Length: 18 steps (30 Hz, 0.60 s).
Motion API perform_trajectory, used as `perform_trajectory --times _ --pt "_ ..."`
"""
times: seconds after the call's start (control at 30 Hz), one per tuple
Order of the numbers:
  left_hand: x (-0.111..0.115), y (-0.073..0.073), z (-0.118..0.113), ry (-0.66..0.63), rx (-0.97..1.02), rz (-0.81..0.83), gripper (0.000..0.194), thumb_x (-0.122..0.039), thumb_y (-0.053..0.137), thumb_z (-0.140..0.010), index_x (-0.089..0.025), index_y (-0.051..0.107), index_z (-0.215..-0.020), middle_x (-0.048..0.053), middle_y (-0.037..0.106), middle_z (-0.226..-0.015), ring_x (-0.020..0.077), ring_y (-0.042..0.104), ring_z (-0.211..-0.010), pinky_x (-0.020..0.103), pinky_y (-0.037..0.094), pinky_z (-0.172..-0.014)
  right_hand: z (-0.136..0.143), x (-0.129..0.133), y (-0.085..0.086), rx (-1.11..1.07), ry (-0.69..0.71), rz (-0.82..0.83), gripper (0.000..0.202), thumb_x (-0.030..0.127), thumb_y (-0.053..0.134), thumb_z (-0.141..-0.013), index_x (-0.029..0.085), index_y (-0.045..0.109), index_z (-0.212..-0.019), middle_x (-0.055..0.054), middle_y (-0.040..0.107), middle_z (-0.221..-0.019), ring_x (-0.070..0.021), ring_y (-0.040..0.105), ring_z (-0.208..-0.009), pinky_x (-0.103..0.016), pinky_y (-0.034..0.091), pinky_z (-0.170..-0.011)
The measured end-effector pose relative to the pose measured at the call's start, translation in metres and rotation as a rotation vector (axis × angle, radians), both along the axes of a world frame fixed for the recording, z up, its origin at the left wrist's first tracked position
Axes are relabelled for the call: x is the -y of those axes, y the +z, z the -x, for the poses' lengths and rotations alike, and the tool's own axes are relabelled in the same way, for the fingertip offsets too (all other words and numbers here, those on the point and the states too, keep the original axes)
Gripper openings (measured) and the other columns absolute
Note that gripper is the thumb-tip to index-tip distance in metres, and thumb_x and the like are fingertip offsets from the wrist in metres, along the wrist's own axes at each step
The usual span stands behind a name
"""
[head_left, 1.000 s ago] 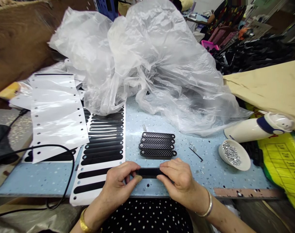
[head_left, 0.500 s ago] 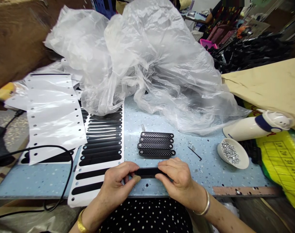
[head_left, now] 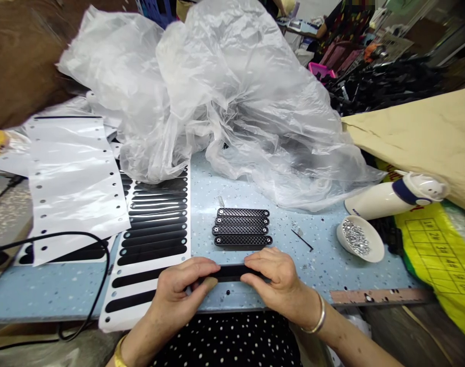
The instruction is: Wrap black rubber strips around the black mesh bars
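Note:
A flat black bar (head_left: pixel 231 272) lies level between my two hands, close to the table's front edge. My left hand (head_left: pixel 184 286) pinches its left end between thumb and fingers. On its right end my right hand (head_left: pixel 276 278) has the same kind of pinch, fingers over the far edge and thumb on the near one. The bar's ends are hidden by my fingers. Just beyond it several black textured bars (head_left: pixel 243 228) with a silver rivet at each end lie side by side. To my left is a white sheet of black strip stickers (head_left: pixel 115 293).
A white bowl (head_left: pixel 377 250) of small silver pieces and a white bottle (head_left: pixel 373 200) are on the right, by a yellow bag (head_left: pixel 438 255). Crumpled clear plastic (head_left: pixel 247 92) covers the back. A black cable (head_left: pixel 106 270) loops at left. A thin black rod (head_left: pixel 302 240) lies right of centre.
The whole scene has shifted slightly left with the camera. Both hands keep their hold on the bar, with only a slight shift of the fingers.

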<state>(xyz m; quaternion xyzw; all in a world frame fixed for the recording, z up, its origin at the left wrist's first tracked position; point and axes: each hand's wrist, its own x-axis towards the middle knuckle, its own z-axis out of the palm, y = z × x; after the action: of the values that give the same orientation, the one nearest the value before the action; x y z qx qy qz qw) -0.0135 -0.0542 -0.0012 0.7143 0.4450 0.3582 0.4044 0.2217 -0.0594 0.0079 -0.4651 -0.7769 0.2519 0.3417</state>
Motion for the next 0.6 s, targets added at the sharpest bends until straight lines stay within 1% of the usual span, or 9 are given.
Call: perform_trajectory --times 0.03,0.13,0.2,0.33,0.43,0.47,0.53,0.6 --pt "-0.0002 0.0003 -0.0003 0.004 0.002 -0.002 0.017 -0.013 0.065 -0.082 -0.021 0.074 -0.095 0.003 0.076 -0.089 0.0128 0.068 -0.065 0.018 0.054 -0.053 0.0 0.0002 0.0 -0.003 -0.001 0.0 0.008 0.024 0.068 -0.087 0.018 0.073 -0.086 -0.005 0.074 -0.081 -0.0188 0.064 -0.069 -0.036 0.049 -0.067" --pt "-0.0002 0.0008 -0.0017 0.075 -0.012 -0.002 0.018 -0.013 0.067 -0.079 -0.019 0.073 -0.095 0.0 0.074 -0.076 0.0107 0.065 -0.056 0.017 0.053 -0.049 0.0003 0.0005 0.0004 -0.007 -0.001 -0.001 0.007 0.022 0.068 -0.086 0.018 0.073 -0.087 -0.005 0.074 -0.082 -0.0191 0.064 -0.07 -0.036 0.049 -0.067" --pt "0.0002 0.0008 -0.0024 0.107 -0.024 -0.002 0.02 -0.013 0.068 -0.077 -0.019 0.073 -0.096 -0.001 0.073 -0.071 0.0096 0.063 -0.052 0.016 0.053 -0.048 0.0007 0.0005 0.0011 -0.003 0.0 -0.006 0.006 0.022 0.068 -0.086 0.018 0.073 -0.086 -0.005 0.074 -0.083 -0.0194 0.064 -0.07 -0.036 0.048 -0.067" --pt "0.0007 -0.0005 -0.0018 0.062 -0.021 -0.022 0.016 -0.014 0.066 -0.08 -0.019 0.073 -0.094 0.002 0.076 -0.082 0.0127 0.069 -0.061 0.018 0.055 -0.052 0.0016 0.0003 0.0026 0.015 0.0 -0.01 0.009 0.022 0.066 -0.087 0.017 0.073 -0.085 -0.006 0.074 -0.081 -0.0196 0.064 -0.07 -0.036 0.048 -0.066" --pt "0.0011 -0.0022 -0.0004 0.034 -0.019 -0.062 0.013 -0.014 0.065 -0.082 -0.02 0.074 -0.09 0.003 0.077 -0.087 0.0153 0.072 -0.071 0.021 0.059 -0.061 0.0015 0.0002 0.0029 0.021 0.002 -0.006 0.01 0.023 0.066 -0.088 0.017 0.073 -0.085 -0.005 0.074 -0.08 -0.0195 0.064 -0.069 -0.036 0.048 -0.066" --pt "0.0013 -0.003 -0.0002 0.038 -0.025 -0.069 0.013 -0.014 0.066 -0.081 -0.02 0.074 -0.09 0.003 0.077 -0.087 0.0152 0.072 -0.071 0.022 0.059 -0.063 0.0013 0.0002 0.0028 0.019 0.004 -0.004 0.01 0.023 0.066 -0.088 0.017 0.073 -0.086 -0.005 0.074 -0.08 -0.0194 0.064 -0.069 -0.036 0.048 -0.066" --pt "0.0022 -0.0045 -0.0001 0.074 -0.041 -0.063 0.018 -0.015 0.067 -0.08 -0.02 0.073 -0.097 0.003 0.077 -0.084 0.0135 0.07 -0.065 0.02 0.058 -0.059 0.0011 0.0004 0.0028 0.013 0.006 -0.002 0.009 0.023 0.066 -0.087 0.017 0.073 -0.086 -0.005 0.074 -0.081 -0.0193 0.064 -0.069 -0.036 0.049 -0.066" --pt "0.0032 -0.0057 -0.0004 0.118 -0.053 -0.032 0.028 -0.016 0.068 -0.079 -0.018 0.07 -0.108 0.002 0.077 -0.082 0.0115 0.067 -0.057 0.019 0.056 -0.052 0.0011 0.0005 0.0031 0.006 0.002 -0.005 0.008 0.022 0.066 -0.087 0.018 0.073 -0.085 -0.005 0.074 -0.082 -0.0193 0.064 -0.069 -0.036 0.049 -0.066"
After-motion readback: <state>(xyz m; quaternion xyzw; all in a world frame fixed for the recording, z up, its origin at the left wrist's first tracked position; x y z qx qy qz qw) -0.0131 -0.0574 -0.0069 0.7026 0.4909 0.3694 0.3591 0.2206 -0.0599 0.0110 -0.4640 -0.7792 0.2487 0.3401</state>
